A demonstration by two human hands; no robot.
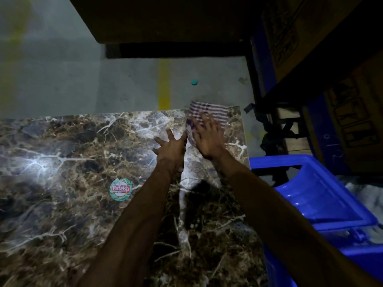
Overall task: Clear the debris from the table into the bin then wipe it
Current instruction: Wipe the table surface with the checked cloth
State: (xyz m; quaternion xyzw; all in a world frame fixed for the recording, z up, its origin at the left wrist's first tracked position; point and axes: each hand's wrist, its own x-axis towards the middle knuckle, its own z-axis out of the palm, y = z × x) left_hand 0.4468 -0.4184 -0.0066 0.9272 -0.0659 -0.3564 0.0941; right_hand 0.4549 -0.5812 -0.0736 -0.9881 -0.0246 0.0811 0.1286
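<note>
Surface: you stand at a table (62,154) with a glossy brown marble-pattern top veined in white; a bright glare sits on its left part.
Sticker: a round label (120,189) reading "Patelsa" is stuck flat on the table, nearer to you than both hands and to their left.
Room: beyond the table's far edge lies a grey concrete floor (83,85) with a yellow painted line (164,83) running away from the table; the lighting is dim.
Floor item: a small teal cap (194,82) lies on the floor beyond the table's far right corner.
Storage: large cardboard boxes (323,59) on blue racking (263,65) stand to the right of the table and beyond it.
Bin: a blue plastic bin (323,204) sits just beside the table's right edge; pale contents show at its far right, too blurred to identify.
Cloth: a purple-and-white striped cloth (209,110) lies flat at the table's far right corner, its far edge reaching the table's edge; it is motion-blurred.
Right hand: your right hand (207,139) lies on the cloth, fingers straight and spread, palm down, pressing it to the table.
Left hand: your left hand (172,146) is flat just beside the cloth's left edge, fingers splayed wide and holding nothing; whether it touches the cloth you cannot tell.
</note>
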